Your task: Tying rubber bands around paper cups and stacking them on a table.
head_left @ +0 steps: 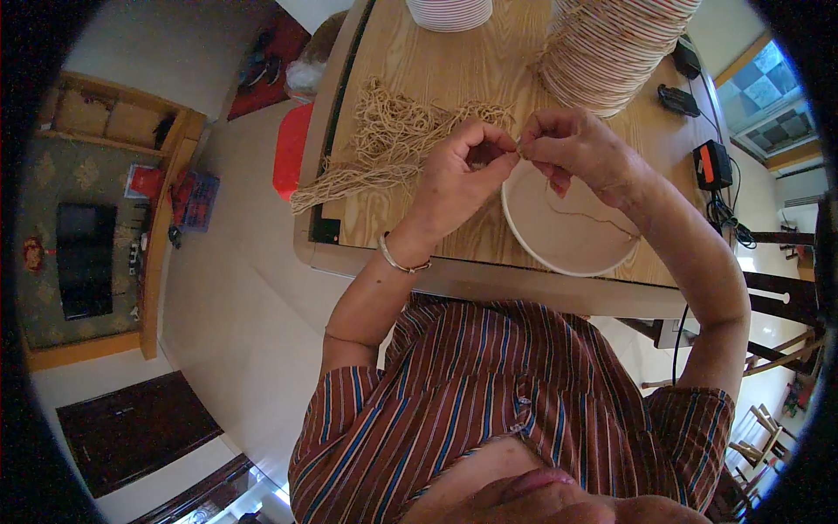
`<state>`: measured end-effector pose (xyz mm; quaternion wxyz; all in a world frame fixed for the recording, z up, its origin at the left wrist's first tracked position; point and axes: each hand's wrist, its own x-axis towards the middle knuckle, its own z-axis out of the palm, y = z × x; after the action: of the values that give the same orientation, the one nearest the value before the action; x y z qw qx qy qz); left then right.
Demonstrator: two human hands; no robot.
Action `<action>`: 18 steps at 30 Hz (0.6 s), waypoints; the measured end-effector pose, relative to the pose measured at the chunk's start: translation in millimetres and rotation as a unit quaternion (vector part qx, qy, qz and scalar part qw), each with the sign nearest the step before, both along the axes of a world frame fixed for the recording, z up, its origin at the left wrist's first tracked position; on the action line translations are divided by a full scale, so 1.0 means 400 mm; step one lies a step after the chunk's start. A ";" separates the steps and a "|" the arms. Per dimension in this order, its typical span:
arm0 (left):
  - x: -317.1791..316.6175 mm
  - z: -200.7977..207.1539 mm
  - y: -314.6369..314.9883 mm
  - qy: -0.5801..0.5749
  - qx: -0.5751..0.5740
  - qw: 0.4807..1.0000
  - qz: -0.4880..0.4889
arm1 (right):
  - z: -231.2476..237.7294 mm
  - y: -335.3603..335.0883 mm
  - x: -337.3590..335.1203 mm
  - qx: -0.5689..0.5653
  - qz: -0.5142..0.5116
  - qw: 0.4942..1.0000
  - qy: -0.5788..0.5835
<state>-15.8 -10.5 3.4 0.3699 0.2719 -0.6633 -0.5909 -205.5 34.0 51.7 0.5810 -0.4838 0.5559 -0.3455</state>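
My left hand point(458, 179) and my right hand point(589, 157) meet above the near edge of a wooden table, thumbs and fingers pinched together tip to tip. Between them they hold a thin tan cord point(592, 217); its end at the fingertips is too small to make out. The rest of that cord trails below my right hand across a shallow, round white lid point(567, 249) with a raised rim. Part of this lid is hidden under my right hand. Beside my left hand lies a loose, tangled bundle of tan cord point(397, 131), its strands fanning toward the table's left edge.
A tall stack of round white lids with cords hanging off it point(611, 57) stands at the far right. Another white stack point(449, 12) is at the back. Black adapters point(713, 166) with cables line the right edge. A red stool point(292, 150) stands left of the table point(375, 231).
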 end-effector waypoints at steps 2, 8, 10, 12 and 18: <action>0.001 0.002 0.001 -0.005 -0.003 1.000 0.002 | 0.004 0.001 0.001 0.000 0.000 1.000 -0.004; 0.008 0.030 0.006 -0.028 0.031 0.999 0.002 | -0.001 0.007 0.003 -0.024 0.008 0.999 0.028; 0.008 0.028 0.004 -0.038 0.017 0.999 -0.001 | -0.004 0.008 0.004 -0.034 0.018 0.999 0.026; 0.009 0.025 0.003 -0.027 0.026 0.999 -0.003 | -0.004 0.010 0.011 -0.075 0.011 0.995 0.058; 0.011 0.007 -0.001 -0.044 0.000 0.999 0.032 | 0.016 0.020 0.017 -0.057 -0.049 0.997 0.013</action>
<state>-11.3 -10.8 6.3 0.3592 0.3186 -0.6695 -0.5667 -198.7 41.9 58.0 0.5275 -0.4927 0.5661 -0.3981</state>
